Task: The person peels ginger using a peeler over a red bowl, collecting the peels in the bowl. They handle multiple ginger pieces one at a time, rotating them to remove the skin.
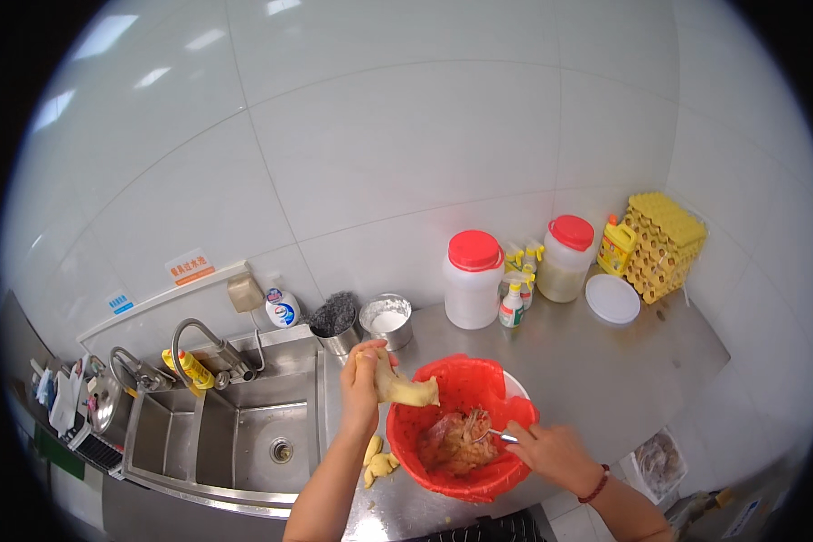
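My left hand (364, 383) grips a large pale-yellow piece of ginger root (406, 389), held up over the left rim of a bin lined with a red plastic bag (406, 440). In my right hand (549, 450) is a metal utensil with a shiny handle (507, 437); its far end reaches into the bin, and its exact kind cannot be told. Wet, pinkish-brown scraps and clear plastic film (464, 440) lie inside the bag. Beside the bin's left side, smaller pieces of peeled ginger (381, 466) rest on the steel counter (623, 366).
A double steel sink (315, 413) with faucets is at left. Behind the bin stand a steel pot of white powder (387, 322), a container of steel wool (335, 318), red-lidded jars (473, 291), spray bottles (511, 308), a white lid (612, 299) and stacked egg trays (664, 247).
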Action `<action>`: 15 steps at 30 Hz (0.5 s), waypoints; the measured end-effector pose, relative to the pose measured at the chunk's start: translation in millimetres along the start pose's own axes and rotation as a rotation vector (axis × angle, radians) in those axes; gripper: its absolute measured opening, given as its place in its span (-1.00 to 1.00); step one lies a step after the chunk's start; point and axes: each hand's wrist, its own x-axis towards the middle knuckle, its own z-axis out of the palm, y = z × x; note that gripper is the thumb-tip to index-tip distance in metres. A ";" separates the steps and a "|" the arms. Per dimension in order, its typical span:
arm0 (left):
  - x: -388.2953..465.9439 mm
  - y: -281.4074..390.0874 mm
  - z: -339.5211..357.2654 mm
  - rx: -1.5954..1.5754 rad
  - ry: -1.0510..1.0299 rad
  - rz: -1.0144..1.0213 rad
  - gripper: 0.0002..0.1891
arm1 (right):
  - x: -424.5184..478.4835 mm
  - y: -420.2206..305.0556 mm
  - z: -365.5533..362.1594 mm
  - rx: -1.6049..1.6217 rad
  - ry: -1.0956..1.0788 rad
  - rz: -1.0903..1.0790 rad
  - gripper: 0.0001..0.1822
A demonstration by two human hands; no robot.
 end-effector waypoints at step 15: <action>-0.4 -11.2 12.0 0.088 0.022 -0.076 -0.71 | 24.7 -17.5 -21.1 -0.044 0.282 -0.004 -0.57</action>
